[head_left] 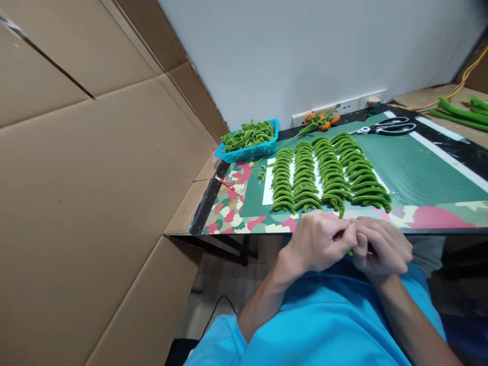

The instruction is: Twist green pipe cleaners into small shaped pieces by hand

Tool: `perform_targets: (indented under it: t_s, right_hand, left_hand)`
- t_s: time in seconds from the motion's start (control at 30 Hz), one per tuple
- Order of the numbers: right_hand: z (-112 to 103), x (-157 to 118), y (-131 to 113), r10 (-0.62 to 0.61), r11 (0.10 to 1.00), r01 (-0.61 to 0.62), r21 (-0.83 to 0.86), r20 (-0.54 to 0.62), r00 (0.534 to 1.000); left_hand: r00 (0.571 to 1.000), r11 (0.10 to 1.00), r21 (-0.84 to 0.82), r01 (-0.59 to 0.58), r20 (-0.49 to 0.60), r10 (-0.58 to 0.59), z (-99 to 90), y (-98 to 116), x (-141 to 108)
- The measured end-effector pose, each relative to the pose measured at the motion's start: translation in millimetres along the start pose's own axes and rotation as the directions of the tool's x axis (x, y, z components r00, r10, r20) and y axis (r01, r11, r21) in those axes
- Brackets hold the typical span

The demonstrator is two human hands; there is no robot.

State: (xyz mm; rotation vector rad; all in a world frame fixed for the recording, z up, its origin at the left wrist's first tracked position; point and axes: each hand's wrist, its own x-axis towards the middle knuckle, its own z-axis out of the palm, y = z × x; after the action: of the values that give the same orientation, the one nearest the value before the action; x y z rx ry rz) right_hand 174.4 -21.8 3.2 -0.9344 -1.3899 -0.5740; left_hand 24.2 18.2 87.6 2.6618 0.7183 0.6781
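My left hand (318,241) and my right hand (383,246) meet at the table's front edge, fingers closed and pinching together. Between them shows a bit of green chenille stem (349,252), mostly hidden by the fingers. Just beyond lie several columns of curved, fuzzy green chenille pieces (305,175), stacked in overlapping arcs on a white sheet (267,188). One piece (337,202) at the near end of a column is curled and hangs out towards my hands.
A blue basket (247,152) heaped with green twisted pieces stands at the back left. Orange-and-green chenille flowers (322,121) and black-handled scissors (392,127) lie at the back. A red stick (229,186) is at left; long green stems (461,114) lie far right. Cardboard (114,178) walls the left.
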Motion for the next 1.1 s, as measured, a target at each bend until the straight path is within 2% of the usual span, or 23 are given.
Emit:
perform_targets:
  t_s: [0.17, 0.67, 0.87, 1.1]
  right_hand:
    - [0, 1, 0, -0.008, 1.0, 0.008, 0.001, -0.014, 1.0]
    - [0, -2, 0, 0.021, 1.0, -0.021, 0.002, -0.003, 1.0]
    - [0, -1, 1, 0.01, 1.0, -0.01, 0.018, -0.011, 1.0]
    - [1, -1, 1, 0.009, 1.0, -0.009, 0.007, -0.028, 1.0]
  left_hand:
    - [0.999, 0.999, -0.015, 0.037, 0.003, -0.037, 1.7, 1, -1]
    - [0.999, 0.997, 0.072, 0.036, -0.04, -0.033, 9.3, 2, -7]
    - [0.991, 0.991, 0.135, 0.007, -0.13, 0.01, 19.3, 2, -11]
    - [0.963, 0.979, 0.203, -0.026, -0.257, 0.078, 34.7, -1, -16]
